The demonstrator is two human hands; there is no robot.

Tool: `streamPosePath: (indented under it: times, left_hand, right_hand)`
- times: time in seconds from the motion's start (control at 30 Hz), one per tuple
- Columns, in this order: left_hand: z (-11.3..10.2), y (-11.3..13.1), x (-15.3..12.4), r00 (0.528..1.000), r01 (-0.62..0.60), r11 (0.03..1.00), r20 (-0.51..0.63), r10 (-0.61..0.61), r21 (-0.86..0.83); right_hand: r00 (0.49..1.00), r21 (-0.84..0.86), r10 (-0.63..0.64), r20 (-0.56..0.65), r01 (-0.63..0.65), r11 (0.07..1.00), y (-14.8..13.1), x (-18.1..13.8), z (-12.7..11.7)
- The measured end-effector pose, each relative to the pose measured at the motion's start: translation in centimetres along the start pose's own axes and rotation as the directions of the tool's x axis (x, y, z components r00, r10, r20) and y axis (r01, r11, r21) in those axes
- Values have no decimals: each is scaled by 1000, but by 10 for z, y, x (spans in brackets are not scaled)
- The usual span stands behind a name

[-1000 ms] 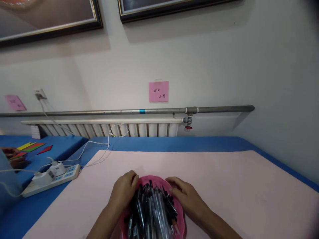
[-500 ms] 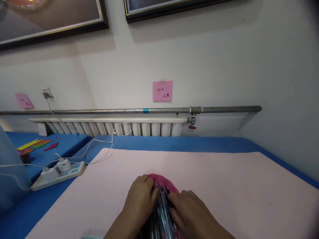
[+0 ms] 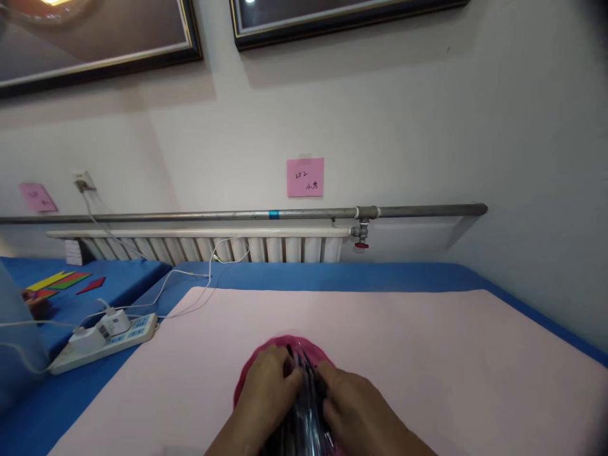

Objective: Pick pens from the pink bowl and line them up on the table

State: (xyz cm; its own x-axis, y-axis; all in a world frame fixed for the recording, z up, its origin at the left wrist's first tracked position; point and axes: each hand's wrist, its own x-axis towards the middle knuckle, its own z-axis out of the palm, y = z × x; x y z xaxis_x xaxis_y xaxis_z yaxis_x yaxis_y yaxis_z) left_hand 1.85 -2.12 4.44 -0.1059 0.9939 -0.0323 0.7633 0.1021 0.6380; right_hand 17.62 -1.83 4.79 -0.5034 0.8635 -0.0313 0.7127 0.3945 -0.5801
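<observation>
At the lower middle of the head view sits a pink dish with a wavy rim (image 3: pixel 243 373). Lying in it is a bundle of long, thin, dark pieces in shiny clear plastic (image 3: pixel 308 411); their exact kind cannot be made out. My left hand (image 3: pixel 270 389) curls its fingers over the bundle's left side near the far end. Opposite it, my right hand (image 3: pixel 354 399) grips the right side with thumb and fingers bent. Both hands partly cover the dish, and the bundle's near end runs out of the frame.
Pale pink paper (image 3: pixel 403 342) covers the blue table (image 3: pixel 380 275). A white power strip (image 3: pixel 104 345) with plugs and white cables lies at left. Beyond it, a person's sleeve (image 3: pixel 16 335) and flat coloured pieces (image 3: pixel 71 278) show. A radiator (image 3: pixel 266 247) runs along the wall.
More of the pink dish's left rim now shows beside my left hand. Both hands stay at the bundle with small finger shifts. The camera view has shifted slightly.
</observation>
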Motion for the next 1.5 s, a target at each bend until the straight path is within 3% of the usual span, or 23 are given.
streamPosePath:
  times: [0.1,0.2,0.33,0.4,0.63,0.77,0.93,1.27,1.4,1.5]
  left_hand:
    - [-5,0,1,1000,-22,938,-5,21,-345]
    - [-6,4,-2,991,-71,784,44,125,-616]
    - [1,16,-13,958,1,673,193,212,-740]
    - [5,21,-18,943,36,645,240,232,-763]
    - [8,22,-23,924,50,579,258,283,-814]
    - [9,20,-21,927,55,561,251,280,-826]
    - [12,18,-18,915,95,470,263,306,-877]
    - [0,20,-20,910,49,604,285,302,-795]
    - [-2,22,-21,901,85,542,297,315,-836]
    - [-2,22,-20,901,106,507,298,316,-856]
  right_hand:
    - [984,394,87,-153,-20,919,7,2,-10]
    - [936,724,213,-279,60,688,8,4,-26]
    - [904,913,270,-332,236,333,3,2,-40]
    - [906,927,258,-336,269,262,1,0,-41]
    - [909,886,196,-369,280,371,1,-4,-39]
    - [912,886,189,-365,277,372,2,-4,-41]
    - [912,888,187,-366,282,362,1,-4,-41]
    - [935,904,168,-312,238,356,2,-5,-46]
    - [954,937,166,-251,196,290,3,-5,-48]
    - [946,914,158,-282,216,342,1,-5,-49]
